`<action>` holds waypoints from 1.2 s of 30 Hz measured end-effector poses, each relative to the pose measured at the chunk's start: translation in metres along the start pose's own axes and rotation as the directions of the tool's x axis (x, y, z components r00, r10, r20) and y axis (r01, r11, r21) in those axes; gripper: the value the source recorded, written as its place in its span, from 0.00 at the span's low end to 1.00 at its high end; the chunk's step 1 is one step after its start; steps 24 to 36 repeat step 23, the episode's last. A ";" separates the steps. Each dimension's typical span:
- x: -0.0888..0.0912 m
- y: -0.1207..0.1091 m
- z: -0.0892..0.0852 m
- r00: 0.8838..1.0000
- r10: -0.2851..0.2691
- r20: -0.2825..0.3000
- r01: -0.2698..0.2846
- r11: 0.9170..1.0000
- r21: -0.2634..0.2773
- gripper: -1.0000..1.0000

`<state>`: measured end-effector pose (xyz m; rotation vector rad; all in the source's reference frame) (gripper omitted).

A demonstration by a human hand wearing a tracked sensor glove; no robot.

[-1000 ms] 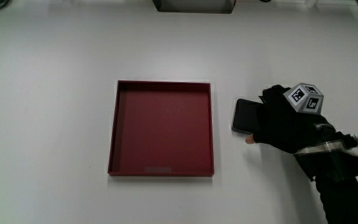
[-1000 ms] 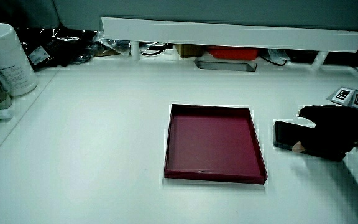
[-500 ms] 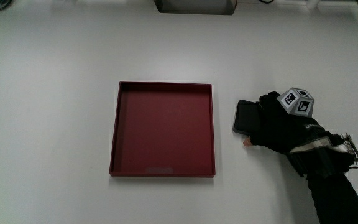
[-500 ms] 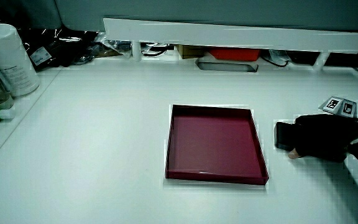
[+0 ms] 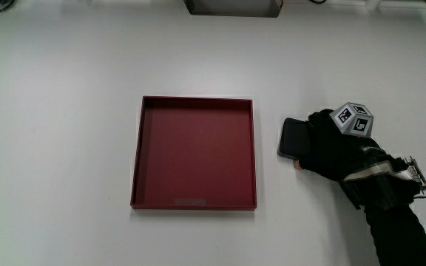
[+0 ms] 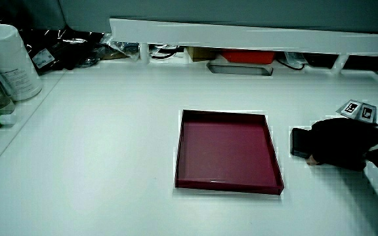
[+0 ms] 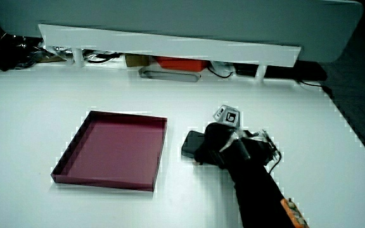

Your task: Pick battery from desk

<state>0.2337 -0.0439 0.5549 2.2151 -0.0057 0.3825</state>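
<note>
Battery (image 5: pixel 293 138) lies flat on surface (image 5: pixel 65 89) beside red tray (image 5: pixel 194 154). Hand (image 5: pixel 335 151) covers 1 end, fingers apparently curled onto it, grip unconfirmed. Looks stiff, smooth, maybe slippery; pinch its long edges.

I can read no words, brands or numbers anywhere. The cube (image 5: pixel 353 120) on the back of my hand (image 5: pixel 333 150) carries only black-and-white square code patterns, and the white container (image 6: pixel 6 60) in the upper corner has print too small to read.
</note>
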 end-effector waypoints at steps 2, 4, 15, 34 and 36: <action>-0.001 -0.003 0.003 1.000 0.024 -0.007 -0.024 0.999 0.046 0.82; -0.001 -0.004 0.003 0.999 0.041 -0.022 -0.039 0.998 0.047 0.86; -0.016 -0.011 0.015 0.996 0.084 0.021 -0.086 0.993 0.081 1.00; -0.073 -0.044 0.045 0.971 0.230 0.069 -0.238 0.963 0.130 1.00; -0.073 -0.044 0.045 0.971 0.230 0.069 -0.238 0.963 0.130 1.00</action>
